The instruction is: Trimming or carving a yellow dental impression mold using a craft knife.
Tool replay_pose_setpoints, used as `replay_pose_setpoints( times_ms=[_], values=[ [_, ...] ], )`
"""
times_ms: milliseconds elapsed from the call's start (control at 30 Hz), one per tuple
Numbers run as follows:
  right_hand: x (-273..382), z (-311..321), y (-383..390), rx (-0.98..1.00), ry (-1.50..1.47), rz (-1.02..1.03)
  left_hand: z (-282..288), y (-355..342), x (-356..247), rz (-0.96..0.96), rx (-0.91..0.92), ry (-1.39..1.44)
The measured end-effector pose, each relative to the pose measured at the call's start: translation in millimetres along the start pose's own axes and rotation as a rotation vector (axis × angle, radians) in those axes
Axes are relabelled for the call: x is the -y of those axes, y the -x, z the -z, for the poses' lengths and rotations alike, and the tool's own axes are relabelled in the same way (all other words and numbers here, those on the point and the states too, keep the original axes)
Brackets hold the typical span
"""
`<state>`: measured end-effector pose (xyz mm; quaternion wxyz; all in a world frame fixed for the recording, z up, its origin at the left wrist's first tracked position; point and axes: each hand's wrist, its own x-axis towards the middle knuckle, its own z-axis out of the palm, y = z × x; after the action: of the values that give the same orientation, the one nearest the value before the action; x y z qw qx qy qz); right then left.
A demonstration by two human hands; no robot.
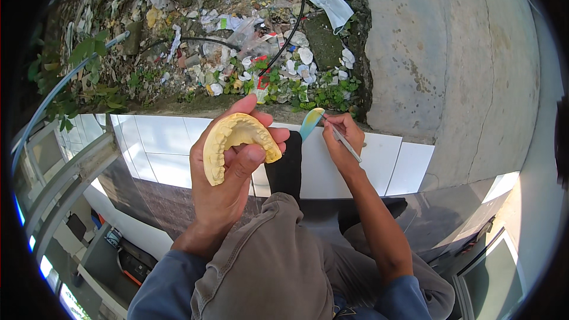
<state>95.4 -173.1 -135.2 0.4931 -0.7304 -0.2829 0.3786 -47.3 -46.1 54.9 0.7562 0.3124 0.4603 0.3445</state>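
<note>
My left hand (228, 172) is closed around a pale yellow plaster dental cast (218, 145), an arch with a row of teeth along its outer edge. The thumb presses on its inner side; fingers show behind it. To the right, my right hand (345, 139) pinches a slim metal hand tool (349, 145) like a pen, its shaft slanting down to the right. Near the tool's upper end is a blue-green, blade-shaped piece (310, 123) with a yellowish tip. Whether the tool touches this piece, I cannot tell. The cast and the tool are apart.
White tiles (379, 163) form a ledge beneath my hands. Beyond it lies ground with litter, plants, a black cable (290, 35) and a face mask (326, 1). A concrete slab (450, 71) extends at right. Metal railings (71, 178) stand at left. My knee (267, 255) rises between my arms.
</note>
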Motion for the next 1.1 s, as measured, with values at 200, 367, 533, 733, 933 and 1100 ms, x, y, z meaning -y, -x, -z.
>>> replay_pose_setpoints(
  times_ms=[200,367,533,733,933,1100],
  values=[
    [-4.0,0.5,-0.5,-0.021,-0.039,-0.005,-0.4,-1.2,1.6,0.027,-0.023,-0.013],
    [-3.9,0.6,-0.6,-0.008,-0.041,-0.015,0.4,-1.4,1.8,0.039,-0.029,-0.008],
    [-4.2,-0.8,-0.9,-0.008,-0.047,-0.017,1.5,-2.0,1.5,0.037,-0.021,0.006],
    [4.0,4.6,-1.3,0.036,-0.041,-0.027,-0.8,2.3,0.3,0.017,0.030,0.000],
    [107.6,16.7,7.6,0.125,-0.403,-0.005,2.4,7.4,-2.1,-0.024,0.170,-0.050],
    [191.7,25.9,10.6,0.230,-0.502,0.299,-1.0,12.1,-8.0,-0.084,0.245,-0.090]
  ],
)
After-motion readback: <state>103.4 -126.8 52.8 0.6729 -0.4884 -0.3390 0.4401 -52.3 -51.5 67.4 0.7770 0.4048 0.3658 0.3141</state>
